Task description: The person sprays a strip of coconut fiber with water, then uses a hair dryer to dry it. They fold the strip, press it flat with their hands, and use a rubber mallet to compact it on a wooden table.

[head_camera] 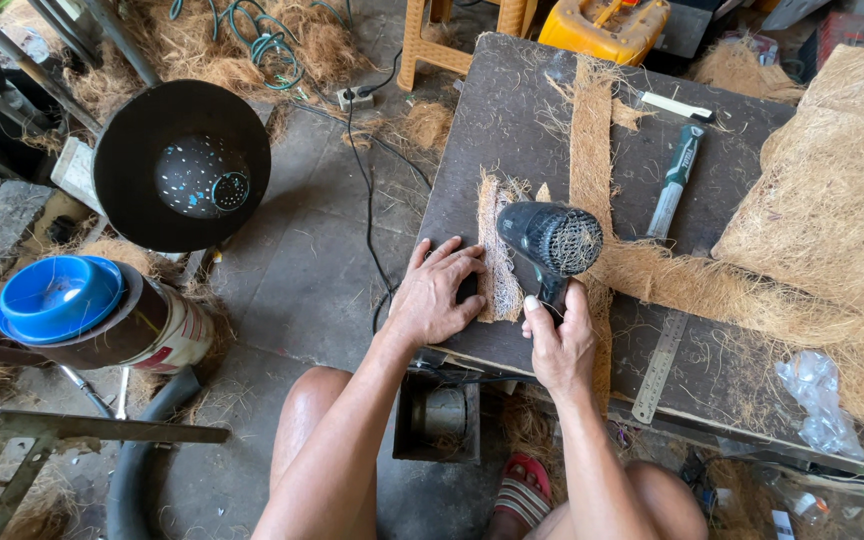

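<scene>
- Coir sheeting (832,200), piled in a big tan heap well to the right of both hands, looks bulky yet light; it probably sags and sheds fibres, so it wants support from underneath rather than a pinch at one edge.
- Workboard (512,130), dark and flat, lies under both hands and carries everything; it looks stiff and heavy.
- Long coir strip (591,130) runs away from the right hand, up across the board; it seems thin, floppy and easily torn along its length.
- Heat gun (550,240), black with a mesh nozzle, sits directly above the right hand (562,345), which is closed around its grip. It looks rigid and moderately heavy, likely hot at the nozzle, so the grip is the safe place to hold.
- Small coir piece (500,250) lies on the board between the two hands, just under the nozzle; soft, springy and light, best pressed flat at its edge.
- Left hand (437,295) rests open, palm down, fingers spread, touching the left edge of that piece; it grips nothing.
- Steel ruler (660,365) lies just right of the right hand, and a green-handled tool (676,180) lies beyond it.
</scene>
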